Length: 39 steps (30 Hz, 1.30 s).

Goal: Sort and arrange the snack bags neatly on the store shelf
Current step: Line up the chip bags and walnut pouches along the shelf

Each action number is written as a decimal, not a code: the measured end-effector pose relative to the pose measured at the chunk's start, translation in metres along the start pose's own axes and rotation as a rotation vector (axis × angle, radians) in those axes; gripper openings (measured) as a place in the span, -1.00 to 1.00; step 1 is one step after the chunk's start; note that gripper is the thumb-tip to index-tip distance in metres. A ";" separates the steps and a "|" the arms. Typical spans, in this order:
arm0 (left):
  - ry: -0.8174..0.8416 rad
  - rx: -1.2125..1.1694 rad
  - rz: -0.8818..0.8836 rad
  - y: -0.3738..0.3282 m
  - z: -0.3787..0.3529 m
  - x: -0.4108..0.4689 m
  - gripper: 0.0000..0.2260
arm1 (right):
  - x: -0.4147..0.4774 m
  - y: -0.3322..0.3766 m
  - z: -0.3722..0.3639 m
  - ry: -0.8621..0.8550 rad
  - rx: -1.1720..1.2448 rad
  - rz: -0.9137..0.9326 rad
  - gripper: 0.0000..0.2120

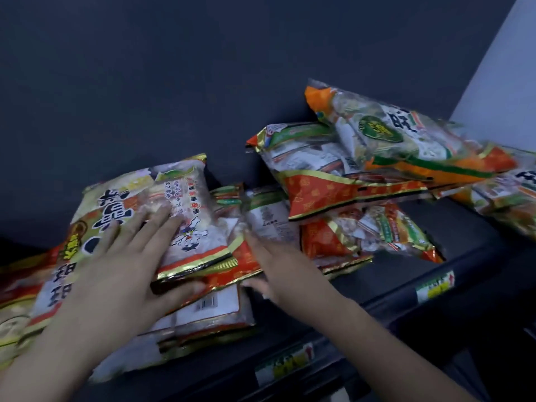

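Snack bags [385, 134] — stack [185, 204] lower left forming, heap [333, 181] right of centre unsorted. Left hand [116, 274]: fingers [150, 227] flat, apart on the stack; right hand [275, 274] — hold cannot be told.

We cannot read the 2 yellow-green paper price labels [435, 287] on the dark shelf edge [368, 316]: blurred. The orange-and-white plastic snack bag [519, 195] at right runs out of frame. The fingertips [247, 233] of our right hand [275, 271] are smeared by blur.
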<state>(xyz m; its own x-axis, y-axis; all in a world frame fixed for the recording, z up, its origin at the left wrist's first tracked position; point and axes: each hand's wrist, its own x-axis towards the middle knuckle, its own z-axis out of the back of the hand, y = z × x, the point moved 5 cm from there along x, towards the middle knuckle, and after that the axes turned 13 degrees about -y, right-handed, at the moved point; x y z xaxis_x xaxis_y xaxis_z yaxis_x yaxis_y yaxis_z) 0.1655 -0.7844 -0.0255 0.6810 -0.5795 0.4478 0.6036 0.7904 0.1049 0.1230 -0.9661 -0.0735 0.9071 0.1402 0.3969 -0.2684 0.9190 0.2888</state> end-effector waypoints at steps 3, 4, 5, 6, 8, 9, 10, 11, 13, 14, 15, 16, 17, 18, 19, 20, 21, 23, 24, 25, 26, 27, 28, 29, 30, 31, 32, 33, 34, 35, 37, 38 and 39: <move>0.102 0.106 0.031 0.019 -0.009 -0.011 -0.05 | 0.008 0.033 -0.019 -0.032 0.099 0.003 -0.33; 0.110 0.128 0.038 0.021 -0.010 -0.013 -0.04 | 0.010 0.038 -0.025 -0.021 0.108 -0.009 -0.34; 0.113 0.128 0.043 0.022 -0.010 -0.015 -0.06 | 0.011 0.038 -0.029 -0.018 0.105 -0.021 -0.34; 0.097 0.133 0.039 0.022 -0.010 -0.018 -0.10 | 0.013 0.037 -0.031 -0.021 0.103 -0.022 -0.33; 0.045 0.135 0.014 0.020 -0.007 -0.022 -0.15 | 0.014 0.037 -0.031 -0.017 0.087 -0.010 -0.33; 0.032 0.126 -0.001 0.018 -0.006 -0.022 -0.16 | 0.013 0.036 -0.030 0.001 0.072 0.003 -0.32; -0.008 0.124 -0.029 0.016 -0.006 -0.022 -0.17 | 0.010 0.034 -0.029 0.023 0.056 0.027 -0.32; -0.033 0.123 -0.051 0.013 -0.006 -0.021 -0.16 | 0.008 0.033 -0.025 0.044 0.023 0.058 -0.31; -0.055 0.121 -0.080 0.006 -0.007 -0.018 -0.07 | 0.000 0.024 -0.015 0.047 -0.050 0.115 -0.32; -0.056 0.113 -0.085 0.003 -0.008 -0.016 -0.01 | -0.002 0.019 -0.007 0.008 -0.067 0.138 -0.35; -0.051 0.102 -0.080 0.001 -0.007 -0.014 0.02 | -0.005 0.014 0.004 -0.055 -0.070 0.158 -0.39; -0.051 0.088 -0.075 -0.002 -0.006 -0.013 0.03 | -0.008 0.009 0.014 -0.115 -0.071 0.163 -0.46; -0.044 0.076 -0.075 -0.005 -0.005 -0.010 0.03 | -0.011 0.003 0.023 -0.187 -0.065 0.156 -0.52; -0.046 0.068 -0.088 -0.008 -0.006 -0.009 0.01 | -0.014 -0.004 0.032 -0.247 -0.053 0.145 -0.58; -0.038 0.071 -0.097 -0.011 -0.007 -0.006 0.00 | -0.017 -0.009 0.041 -0.305 -0.046 0.141 -0.63; -0.040 0.083 -0.109 -0.012 -0.009 -0.004 -0.02 | -0.020 -0.014 0.052 -0.376 -0.048 0.133 -0.68; -0.028 0.090 -0.125 -0.013 -0.011 -0.003 -0.04 | -0.024 -0.020 0.063 -0.468 -0.061 0.114 -0.73; -0.048 0.087 -0.163 -0.013 -0.014 -0.004 -0.16 | -0.035 -0.043 0.087 -0.685 -0.088 0.003 -0.81; -0.073 0.073 -0.157 -0.013 -0.014 -0.005 -0.22 | -0.043 -0.058 0.099 -0.784 -0.101 -0.090 -0.81; -0.064 0.051 -0.130 -0.012 -0.013 -0.004 -0.19 | -0.051 -0.074 0.108 -0.860 -0.119 -0.187 -0.81; -0.062 0.021 -0.117 -0.016 -0.013 -0.003 -0.15 | -0.059 -0.091 0.118 -0.912 -0.158 -0.275 -0.79; -0.058 -0.005 -0.117 -0.023 -0.009 0.000 -0.14 | -0.068 -0.105 0.125 -0.938 -0.211 -0.343 -0.74; -0.076 -0.030 -0.133 -0.031 -0.006 0.004 -0.15 | -0.074 -0.118 0.131 -0.947 -0.264 -0.388 -0.67; -0.088 -0.066 -0.142 -0.041 -0.003 0.010 -0.16 | -0.079 -0.130 0.137 -0.940 -0.311 -0.424 -0.59; -0.098 -0.118 -0.144 -0.051 -0.002 0.017 -0.16 | -0.081 -0.140 0.141 -0.909 -0.346 -0.455 -0.49; -0.077 -0.213 -0.118 -0.061 0.001 0.026 -0.16 | -0.081 -0.149 0.143 -0.853 -0.375 -0.474 -0.39; -0.062 -0.344 -0.053 -0.071 0.005 0.036 -0.16 | -0.078 -0.158 0.145 -0.775 -0.408 -0.473 -0.28; -0.002 -0.509 0.058 -0.078 0.003 0.047 -0.16 | -0.074 -0.165 0.145 -0.691 -0.446 -0.449 -0.18; 0.090 -0.678 0.179 -0.087 -0.002 0.058 -0.13 | -0.068 -0.172 0.146 -0.607 -0.486 -0.409 -0.11; 0.184 -0.827 0.309 -0.098 -0.008 0.067 -0.08 | -0.062 -0.179 0.146 -0.527 -0.520 -0.369 -0.06; 0.258 -1.080 0.583 -0.113 -0.028 0.090 -0.04 | -0.051 -0.191 0.145 -0.405 -0.542 -0.316 0.01; 0.273 -1.196 0.722 -0.120 -0.035 0.100 -0.10 | -0.046 -0.196 0.145 -0.380 -0.537 -0.298 0.03; 0.298 -1.325 0.853 -0.125 -0.044 0.110 -0.20 | -0.040 -0.200 0.147 -0.373 -0.540 -0.275 0.05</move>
<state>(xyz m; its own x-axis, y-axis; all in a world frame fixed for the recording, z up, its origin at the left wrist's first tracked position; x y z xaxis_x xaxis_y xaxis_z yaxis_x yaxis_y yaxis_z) 0.1831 -0.9552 -0.0283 0.9481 -0.2216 -0.2281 -0.1685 0.2582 -0.9513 0.0925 -1.2098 -0.0197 0.7217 -0.1693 0.6712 0.2398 0.9707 -0.0130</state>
